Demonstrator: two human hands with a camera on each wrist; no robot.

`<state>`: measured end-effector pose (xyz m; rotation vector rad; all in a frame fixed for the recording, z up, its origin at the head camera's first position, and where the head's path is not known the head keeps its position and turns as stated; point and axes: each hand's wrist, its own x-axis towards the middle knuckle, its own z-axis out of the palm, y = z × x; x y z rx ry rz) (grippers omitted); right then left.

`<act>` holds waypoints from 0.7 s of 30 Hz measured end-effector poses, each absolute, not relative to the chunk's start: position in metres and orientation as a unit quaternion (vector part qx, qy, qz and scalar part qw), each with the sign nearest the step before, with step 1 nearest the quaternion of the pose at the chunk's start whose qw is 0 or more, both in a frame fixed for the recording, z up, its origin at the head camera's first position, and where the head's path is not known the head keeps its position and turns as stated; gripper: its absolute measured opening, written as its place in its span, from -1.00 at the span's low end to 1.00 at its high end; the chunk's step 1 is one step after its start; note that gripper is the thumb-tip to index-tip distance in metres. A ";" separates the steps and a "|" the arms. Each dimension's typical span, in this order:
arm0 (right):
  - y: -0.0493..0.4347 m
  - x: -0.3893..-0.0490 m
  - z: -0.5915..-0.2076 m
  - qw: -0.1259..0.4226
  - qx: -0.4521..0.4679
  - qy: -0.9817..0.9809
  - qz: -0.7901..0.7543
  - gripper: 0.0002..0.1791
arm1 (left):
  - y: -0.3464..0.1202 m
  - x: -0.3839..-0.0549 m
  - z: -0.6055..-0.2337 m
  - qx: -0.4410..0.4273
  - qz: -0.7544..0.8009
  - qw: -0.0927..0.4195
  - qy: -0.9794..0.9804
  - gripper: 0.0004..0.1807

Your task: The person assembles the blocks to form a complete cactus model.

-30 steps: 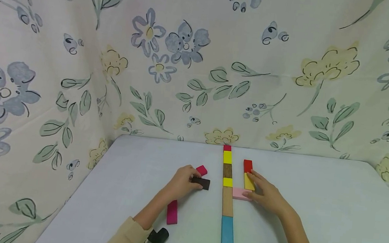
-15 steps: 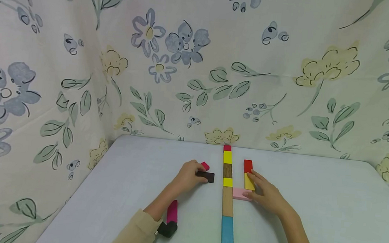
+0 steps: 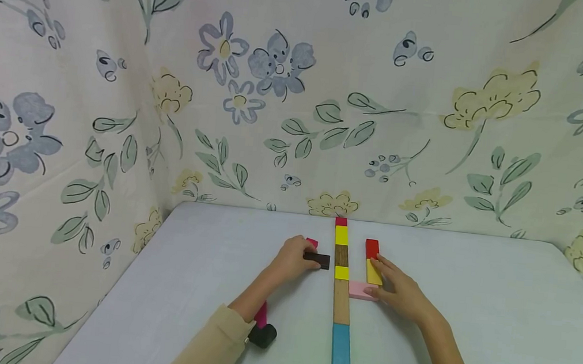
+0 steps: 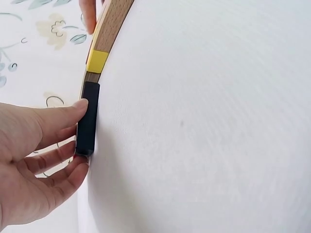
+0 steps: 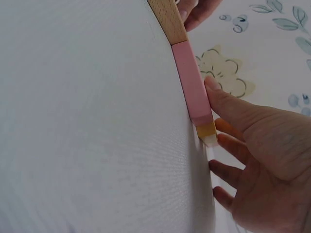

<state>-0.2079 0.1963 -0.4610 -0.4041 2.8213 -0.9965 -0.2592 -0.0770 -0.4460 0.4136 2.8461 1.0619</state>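
My left hand (image 3: 292,260) pinches a black rectangular block (image 3: 320,261) between thumb and fingers, just left of a long row of blocks. In the left wrist view, the thumb lies on the face of this block (image 4: 89,119). My right hand (image 3: 404,293) rests at the row's right side, with its thumb on a pink block (image 3: 362,290) and a fingertip at a yellow block (image 3: 374,272). The pink block's left end meets the row. Beyond the yellow block a red block (image 3: 372,248) continues it. In the right wrist view, the right fingers are spread and loosely bent.
The row runs away from me: a blue block (image 3: 341,355), a tan block (image 3: 341,302), then yellow, brown and red blocks up to the table's far edge. A crimson block (image 3: 312,243) shows behind the left hand. A magenta block (image 3: 261,314) is partly hidden by the left wrist camera.
My left hand has moved right and slightly away from me with the black block, closing on the row. It now covers more of the crimson block. The right hand has stayed still.
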 end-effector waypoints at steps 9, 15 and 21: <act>0.197 -0.208 -0.463 0.049 -0.145 0.931 -0.331 -0.11 | -0.070 -0.262 -0.449 0.146 0.339 0.028 0.929 -0.71; 0.197 -0.207 -0.462 0.053 -0.144 0.930 -0.334 -0.13 | -0.068 -0.263 -0.448 0.154 0.335 0.031 0.929 -0.71; 0.197 -0.207 -0.461 0.064 -0.134 0.930 -0.335 -0.10 | -0.066 -0.263 -0.448 0.149 0.332 0.033 0.931 -0.70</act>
